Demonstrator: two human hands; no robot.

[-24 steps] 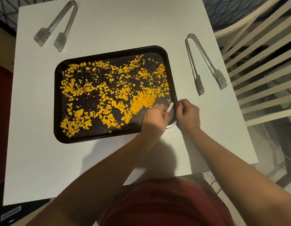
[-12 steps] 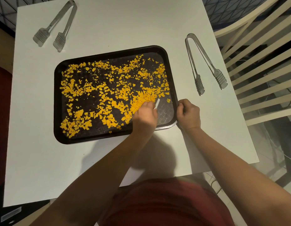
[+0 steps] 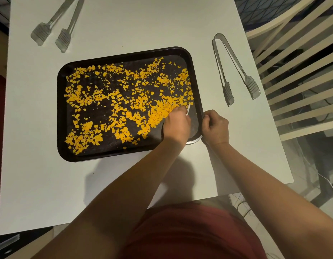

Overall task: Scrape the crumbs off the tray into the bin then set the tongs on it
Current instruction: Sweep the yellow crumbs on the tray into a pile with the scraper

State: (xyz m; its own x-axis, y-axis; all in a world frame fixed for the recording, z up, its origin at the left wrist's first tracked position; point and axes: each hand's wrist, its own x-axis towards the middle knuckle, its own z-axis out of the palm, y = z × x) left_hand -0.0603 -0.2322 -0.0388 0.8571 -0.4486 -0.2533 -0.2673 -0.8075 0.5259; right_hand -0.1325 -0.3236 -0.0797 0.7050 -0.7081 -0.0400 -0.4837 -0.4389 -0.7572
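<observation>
Tongs (image 3: 234, 69) lie lengthwise, hinge away, beside tray (image 3: 61, 116).

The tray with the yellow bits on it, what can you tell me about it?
The tray is dark, rectangular, round-cornered, with a low raised rim, and looks like plastic. It lies flat on the white table, strewn with orange-yellow crumbs. The right hand grips its right rim; the left hand works a small white scraper over it.

1. single head-worn view, looking steeply down from above the person's red-clothed lap (image 3: 190, 232).
2. it faces forward across the white rectangular table (image 3: 124, 21), close over it.
3. wide lens; the pale slatted wooden chair (image 3: 296, 58) fills the right edge.
</observation>
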